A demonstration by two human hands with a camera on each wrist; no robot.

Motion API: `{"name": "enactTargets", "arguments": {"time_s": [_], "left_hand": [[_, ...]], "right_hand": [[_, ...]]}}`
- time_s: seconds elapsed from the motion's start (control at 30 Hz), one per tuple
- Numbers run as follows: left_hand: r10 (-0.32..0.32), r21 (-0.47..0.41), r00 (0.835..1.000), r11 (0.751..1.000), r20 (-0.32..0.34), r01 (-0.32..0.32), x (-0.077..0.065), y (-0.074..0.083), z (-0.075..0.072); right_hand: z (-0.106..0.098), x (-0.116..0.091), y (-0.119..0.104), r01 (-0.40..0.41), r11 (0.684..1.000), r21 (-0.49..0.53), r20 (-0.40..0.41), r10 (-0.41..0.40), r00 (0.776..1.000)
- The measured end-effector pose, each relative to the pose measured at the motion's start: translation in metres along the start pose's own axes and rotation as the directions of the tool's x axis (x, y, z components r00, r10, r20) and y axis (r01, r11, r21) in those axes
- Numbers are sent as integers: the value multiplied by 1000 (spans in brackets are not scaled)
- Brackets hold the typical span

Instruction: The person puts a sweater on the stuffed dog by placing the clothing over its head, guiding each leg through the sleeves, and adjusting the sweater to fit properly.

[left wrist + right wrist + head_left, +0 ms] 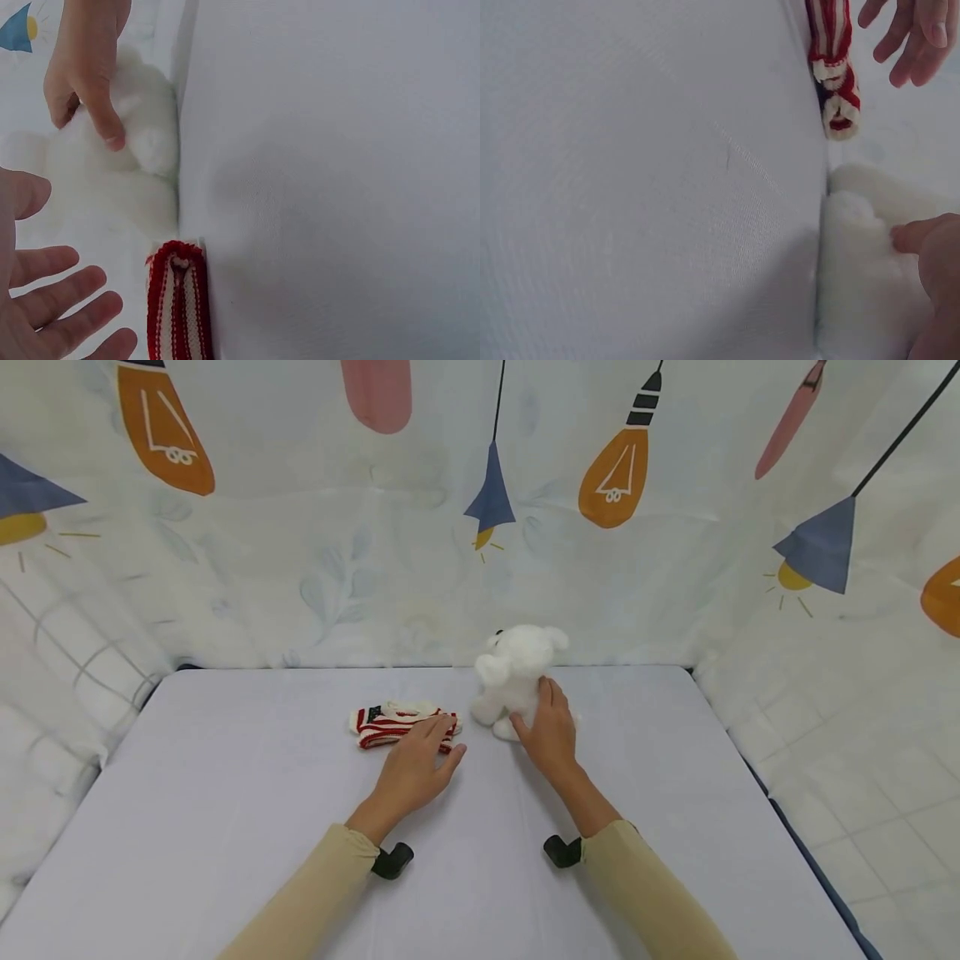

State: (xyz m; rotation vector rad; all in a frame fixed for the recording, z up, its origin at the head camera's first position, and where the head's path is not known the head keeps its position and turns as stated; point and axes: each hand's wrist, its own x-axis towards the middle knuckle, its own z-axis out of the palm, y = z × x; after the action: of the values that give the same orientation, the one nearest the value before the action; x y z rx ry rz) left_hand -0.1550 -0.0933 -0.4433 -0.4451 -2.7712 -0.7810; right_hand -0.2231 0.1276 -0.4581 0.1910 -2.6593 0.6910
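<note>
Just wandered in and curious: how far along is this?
Seemingly done: the toy sits upright on the table beside the knit. In hand: the right hand holds the toy; the left hand is open near the knit. Remaining, perhaps: the knit, lying folded and ungripped.

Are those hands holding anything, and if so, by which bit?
The right hand holds the white fluffy toy by its lower body. The left hand holds nothing; its fingers are spread beside the striped knitted thing.
</note>
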Motion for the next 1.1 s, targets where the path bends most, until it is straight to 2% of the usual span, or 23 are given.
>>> {"name": "enactTargets", "arguments": {"time_s": [0.1, 0.3, 0.37, 0.67, 0.93, 1.1], "left_hand": [[-14, -18, 1000, 1000, 8, 14, 2, -1, 1], [-68, -111, 995, 991, 76, 76, 5, 0, 4], [-70, -115, 994, 990, 89, 80, 6, 2, 4], [-33, -119, 999, 992, 28, 36, 8, 3, 7], [-58, -179, 998, 982, 33, 63, 12, 2, 8], [-87, -256, 995, 962, 50, 97, 17, 1, 8]], "right_hand": [[2, 1, 1, -4, 1000, 4, 10, 4, 1000], [6, 4, 4, 19, 1000, 1, -5, -19, 1000], [7, 4, 4, 28, 1000, 2, -17, -28, 999], [5, 0, 8, 38, 999, 39, -42, -36, 998], [-1, -4, 8, 42, 980, 193, -53, -32, 998], [-7, -5, 6, 27, 932, 363, -29, -17, 999]]}}
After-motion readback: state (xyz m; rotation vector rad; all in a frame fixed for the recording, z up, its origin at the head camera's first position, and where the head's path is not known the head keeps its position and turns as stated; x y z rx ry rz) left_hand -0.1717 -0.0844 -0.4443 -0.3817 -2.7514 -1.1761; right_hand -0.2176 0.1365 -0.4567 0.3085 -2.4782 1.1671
